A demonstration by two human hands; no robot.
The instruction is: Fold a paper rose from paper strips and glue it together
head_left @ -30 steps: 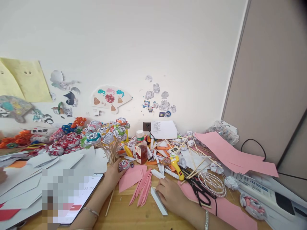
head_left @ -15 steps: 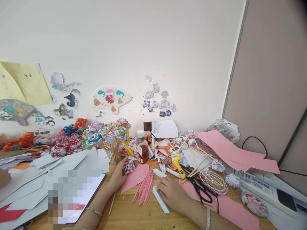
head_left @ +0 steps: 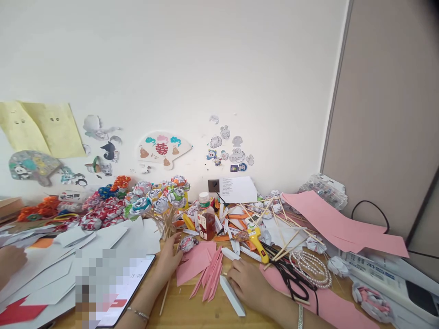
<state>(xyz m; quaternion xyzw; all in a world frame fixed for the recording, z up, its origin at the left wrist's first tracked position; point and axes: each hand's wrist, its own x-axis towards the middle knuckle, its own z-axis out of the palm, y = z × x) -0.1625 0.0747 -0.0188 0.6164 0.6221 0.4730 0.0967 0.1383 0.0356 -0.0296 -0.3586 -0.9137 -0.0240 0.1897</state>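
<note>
My left hand (head_left: 169,257) is at the left of the middle, its fingers closed around the base of a crumpled paper rose (head_left: 187,244). A thin wooden stick (head_left: 164,299) runs out below this hand. Beside the rose lie a pink paper sheet (head_left: 194,264) and several folded pink paper strips (head_left: 210,276). My right hand (head_left: 247,279) rests on the table, fingers curled and together, against the upper end of a white folded paper strip (head_left: 233,297). A pale stick end (head_left: 224,273) shows by its fingertips. What lies under the fingers is hidden.
A bottle of red-brown liquid (head_left: 206,221) stands behind. To the right are a yellow glue gun (head_left: 258,245), black scissors (head_left: 291,283) and bead strings (head_left: 312,269). A phone (head_left: 137,278) and paper sheets (head_left: 96,240) lie left. Another person's hand (head_left: 12,261) shows at the left edge.
The view has shifted so everything appears slightly lower and to the right. The paper rose has turned in my left hand and now shows its side. My right hand has stayed by the white strip.
</note>
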